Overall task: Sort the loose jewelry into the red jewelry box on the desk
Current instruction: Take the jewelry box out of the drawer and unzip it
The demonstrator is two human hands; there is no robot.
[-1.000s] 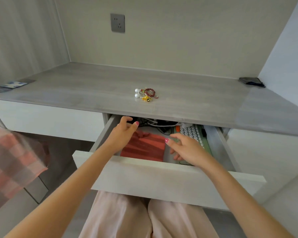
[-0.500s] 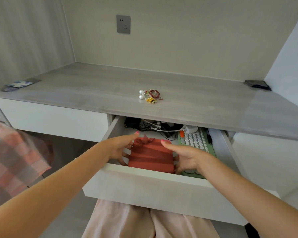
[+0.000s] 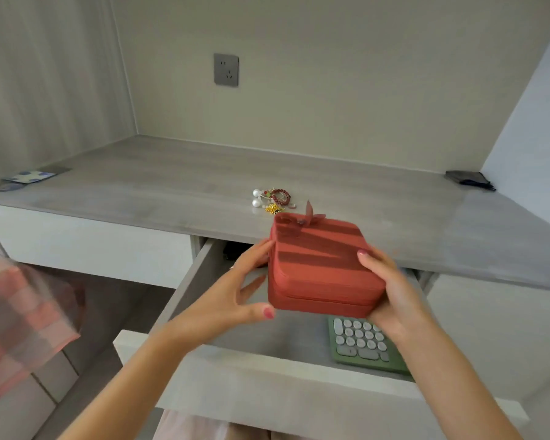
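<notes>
The person holds the red jewelry box (image 3: 323, 268) in the air above the open drawer (image 3: 267, 369), just in front of the desk (image 3: 172, 185) edge. The box is closed and tilts slightly toward the viewer.

Recommended procedure: keep the box level, clear the desk edge, and set it down beside the loose jewelry (image 3: 272, 201), not on top of it. Leave room for the lid to open.

Left hand (image 3: 235, 300): fingers spread moderately, pressed against the left side wall of the box, thumb near the lower front corner. Right hand (image 3: 391, 290): fingers wrapped around the right side, thumb on the top edge. Both hands grasp the box together. A green keyboard (image 3: 361, 342) lies in the drawer beneath.
</notes>
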